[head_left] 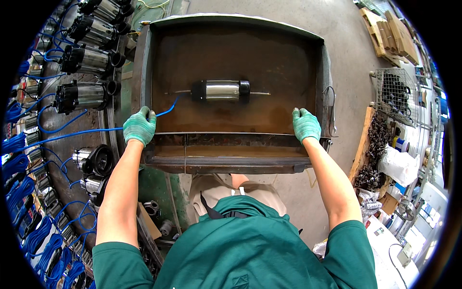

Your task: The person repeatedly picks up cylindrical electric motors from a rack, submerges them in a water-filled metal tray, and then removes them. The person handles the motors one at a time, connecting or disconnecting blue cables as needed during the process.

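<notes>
A shiny metal cylinder pump point(222, 90) with black ends lies in a rusty metal tank point(231, 20) that holds brownish liquid. Thin rod-like pieces stick out at both of its ends. My left hand point(140, 126), in a green glove, is closed at the tank's near left side around a blue cable point(79, 135). That cable comes in from the left and runs out past my fingers toward the pump. At the near right inner side, my gloved right hand point(306, 125) has its fingers curled closed; what they hold, if anything, is hidden.
Several similar pumps point(82, 96) with blue cables stand on a dark bench at left. A wire basket point(397, 94) of black parts and cardboard pieces point(390, 33) are at right. A thin bar point(221, 133) crosses the tank's near side. Concrete floor point(349, 82) lies beyond.
</notes>
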Demonstrator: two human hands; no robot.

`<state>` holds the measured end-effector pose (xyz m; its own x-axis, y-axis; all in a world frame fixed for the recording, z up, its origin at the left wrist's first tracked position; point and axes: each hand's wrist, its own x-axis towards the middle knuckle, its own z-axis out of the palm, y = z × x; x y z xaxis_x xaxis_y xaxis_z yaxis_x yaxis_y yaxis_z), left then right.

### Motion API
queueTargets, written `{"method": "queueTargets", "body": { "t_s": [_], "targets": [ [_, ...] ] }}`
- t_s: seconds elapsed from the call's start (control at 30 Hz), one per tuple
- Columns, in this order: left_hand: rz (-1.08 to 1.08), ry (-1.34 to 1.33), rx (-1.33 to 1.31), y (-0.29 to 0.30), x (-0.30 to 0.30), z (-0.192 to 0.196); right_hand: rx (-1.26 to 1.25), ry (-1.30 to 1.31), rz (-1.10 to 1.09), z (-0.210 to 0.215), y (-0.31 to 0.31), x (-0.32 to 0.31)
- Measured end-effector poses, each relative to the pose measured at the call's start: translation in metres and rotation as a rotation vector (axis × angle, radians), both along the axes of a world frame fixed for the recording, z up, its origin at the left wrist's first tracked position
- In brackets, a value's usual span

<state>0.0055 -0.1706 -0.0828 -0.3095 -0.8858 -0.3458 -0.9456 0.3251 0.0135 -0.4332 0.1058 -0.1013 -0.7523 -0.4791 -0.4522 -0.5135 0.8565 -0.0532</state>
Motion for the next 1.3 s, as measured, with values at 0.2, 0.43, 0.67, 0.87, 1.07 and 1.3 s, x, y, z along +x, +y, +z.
{"method": "queueTargets", "body": {
  "t_s": [0.2, 0.43, 0.67, 0.87, 1.07, 1.3],
  "targets": [
    [0.000, 0.000, 0.010, -0.0003, -0.0024, 0.0031, 0.002, 0.004, -0.001, -0.0020, 0.0015, -0.0014],
    [-0.004, -0.005, 0.009, -0.0008, -0.0007, 0.0006, 0.013, -0.007, -0.012, 0.0017, -0.0013, -0.0003],
    [-0.011, 0.010, 0.002, -0.0009, -0.0006, 0.0004, 0.009, -0.009, -0.014, 0.0030, -0.0010, 0.0001],
    [-0.012, 0.000, 0.005, -0.0008, 0.0002, -0.0006, 0.022, -0.011, -0.010, 0.0016, -0.0018, -0.0005],
    [-0.017, 0.008, -0.006, -0.0004, 0.0002, -0.0009, 0.036, -0.014, -0.012, 0.0011, -0.0016, -0.0013],
    [-0.021, -0.002, -0.001, -0.0013, 0.0011, -0.0025, 0.035, -0.018, -0.006, -0.0003, -0.0011, -0.0020]
  ]
}}
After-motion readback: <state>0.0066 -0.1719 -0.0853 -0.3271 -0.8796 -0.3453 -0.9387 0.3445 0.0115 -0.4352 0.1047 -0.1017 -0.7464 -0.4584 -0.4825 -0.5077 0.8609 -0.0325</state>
